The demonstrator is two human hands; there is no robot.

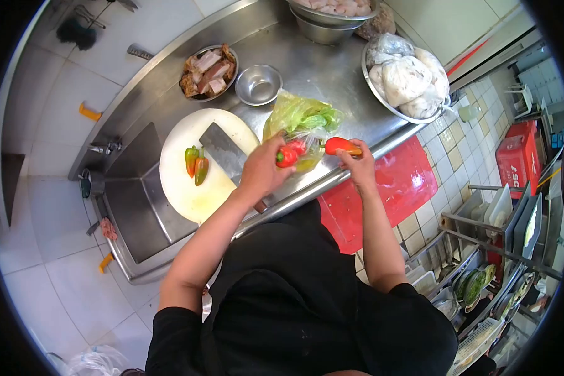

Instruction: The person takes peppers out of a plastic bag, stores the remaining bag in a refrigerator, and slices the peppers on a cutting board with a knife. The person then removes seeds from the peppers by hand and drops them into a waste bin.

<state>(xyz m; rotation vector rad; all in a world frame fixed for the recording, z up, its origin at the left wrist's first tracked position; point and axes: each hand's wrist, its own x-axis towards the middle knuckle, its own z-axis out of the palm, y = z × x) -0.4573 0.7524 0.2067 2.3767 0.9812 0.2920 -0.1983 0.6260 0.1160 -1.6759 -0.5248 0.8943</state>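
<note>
My left hand (pixel 264 168) is closed around a red pepper (pixel 286 157) at the edge of a clear plastic bag (pixel 307 164). More red shows through the plastic beside it. In my right hand (pixel 359 164) is a red-orange pepper (pixel 339 146), pinched at one end, its stem pointing toward the bag. Green leafy vegetable (pixel 313 115) in a thin bag lies just beyond both hands. To the left, two green-and-orange peppers (pixel 197 166) lie on a round white cutting board (pixel 182 197). A cleaver (pixel 222 149) rests on the board, its handle partly behind my left forearm.
A bowl of cooked meat chunks (pixel 210 72) and an empty metal bowl (pixel 259 85) stand at the back. A basin of bagged food (pixel 407 78) sits at the right, near stacked bowls (pixel 329 28). The sink (pixel 141 200) is left; a red board (pixel 388 194) lies below the counter edge.
</note>
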